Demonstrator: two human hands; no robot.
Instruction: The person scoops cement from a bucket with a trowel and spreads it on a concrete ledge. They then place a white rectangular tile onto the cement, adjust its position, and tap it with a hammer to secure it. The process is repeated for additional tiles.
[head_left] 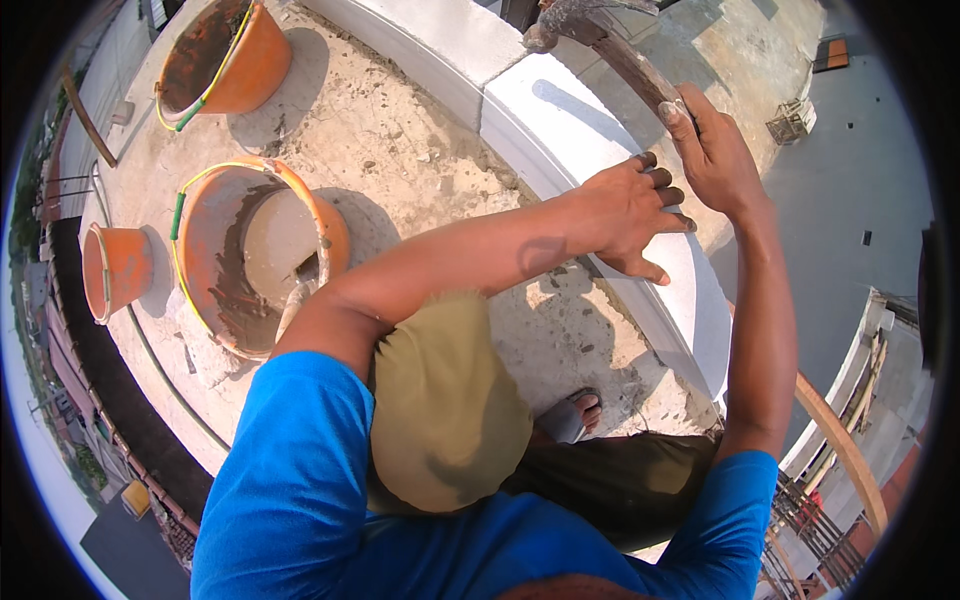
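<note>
My left hand (628,215) lies on top of a white block (560,110) at the edge of the rough floor, fingers spread and holding nothing. Beyond it, my right hand (715,150) is closed around the wooden handle of a hammer (630,65). The hammer is raised over the outer side of the block, its crusted head pointing up and left and casting a shadow on the white top. Another white block (410,45) adjoins at the far end, with a narrow joint between the two.
At left stands an orange bucket (335,235) with grey slurry and a tool handle (292,312) in it. Another orange bucket (265,70) is behind, a smaller one (128,265) farther left. My sandalled foot (575,412) is near the blocks. Past them the surface drops to lower ground (840,220).
</note>
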